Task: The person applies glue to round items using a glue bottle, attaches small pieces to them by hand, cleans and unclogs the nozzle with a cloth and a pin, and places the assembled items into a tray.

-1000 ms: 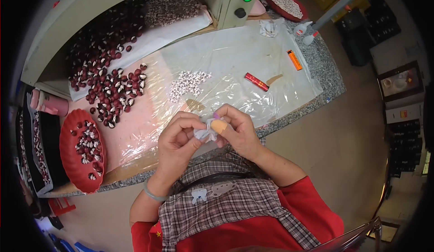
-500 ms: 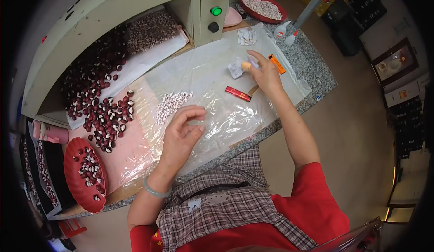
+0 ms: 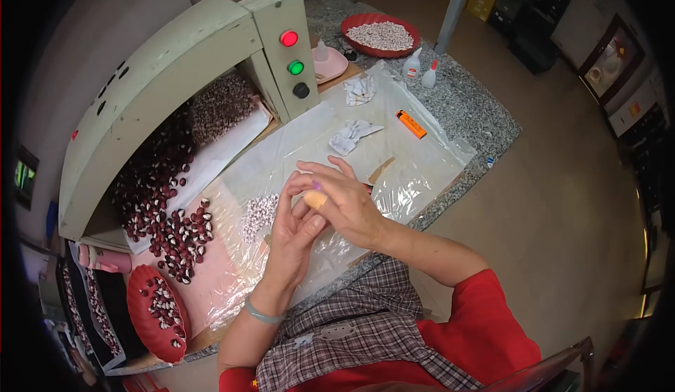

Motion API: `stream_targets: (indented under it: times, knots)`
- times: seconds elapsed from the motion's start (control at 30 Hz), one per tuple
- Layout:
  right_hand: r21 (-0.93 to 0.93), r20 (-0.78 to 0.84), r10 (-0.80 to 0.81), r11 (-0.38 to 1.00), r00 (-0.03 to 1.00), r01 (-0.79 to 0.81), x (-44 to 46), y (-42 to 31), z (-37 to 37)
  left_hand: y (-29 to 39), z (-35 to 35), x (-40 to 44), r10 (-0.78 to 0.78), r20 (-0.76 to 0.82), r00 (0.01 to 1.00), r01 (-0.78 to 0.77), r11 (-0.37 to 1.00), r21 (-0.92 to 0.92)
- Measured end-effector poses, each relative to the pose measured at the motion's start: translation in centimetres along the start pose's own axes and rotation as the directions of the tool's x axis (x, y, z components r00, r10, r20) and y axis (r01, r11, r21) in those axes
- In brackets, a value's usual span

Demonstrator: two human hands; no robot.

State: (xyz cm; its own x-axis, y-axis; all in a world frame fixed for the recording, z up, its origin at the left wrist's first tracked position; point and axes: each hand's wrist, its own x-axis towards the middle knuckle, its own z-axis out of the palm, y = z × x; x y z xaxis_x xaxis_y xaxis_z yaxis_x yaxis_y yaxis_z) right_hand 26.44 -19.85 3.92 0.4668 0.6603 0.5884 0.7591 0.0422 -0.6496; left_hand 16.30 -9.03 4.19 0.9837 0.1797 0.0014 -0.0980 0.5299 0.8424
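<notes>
Both hands meet above the clear plastic sheet (image 3: pixel 394 174), fingertips touching. My left hand (image 3: pixel 292 230), a pale bangle on its wrist, has its fingers bent and pinched together. Over it reaches my right hand (image 3: pixel 348 209), with a yellow cover (image 3: pixel 315 199) on one digit and a bit of purple at another; its fingers close against the left ones. Anything between them is too small or hidden to make out. Left of the hands lies a heap of small pink-and-white pieces (image 3: pixel 259 216). A dark red stick-like object (image 3: pixel 368 189) shows partly behind the right hand.
Crumpled white paper (image 3: pixel 349 139), an orange lighter-shaped object (image 3: pixel 411 124) and two small bottles (image 3: pixel 412 65) lie farther back. Maroon-and-white beads (image 3: pixel 184 241) spill from the beige machine (image 3: pixel 169 47). A red dish (image 3: pixel 143 327) stands front left; a red bowl (image 3: pixel 365 17) stands at the back.
My right hand has come left from beside the crumpled paper to meet my left hand. The view has shifted, and the red stick is now mostly covered.
</notes>
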Motion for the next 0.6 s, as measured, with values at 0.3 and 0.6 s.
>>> stream_targets:
  times: [0.3,0.6]
  knots:
    - [0.323,0.019,0.421,0.856,0.907,-0.404,7.6,6.9,-6.0,-0.5,-1.7,-0.7,-0.103,-0.138,0.985,0.101,0.995,-0.024]
    - [-0.727,0.030,0.467,0.617,0.884,-0.301,20.7,27.1,-0.3,2.7,-4.1,-4.1,0.007,-0.092,0.996,-0.005,1.000,0.028]
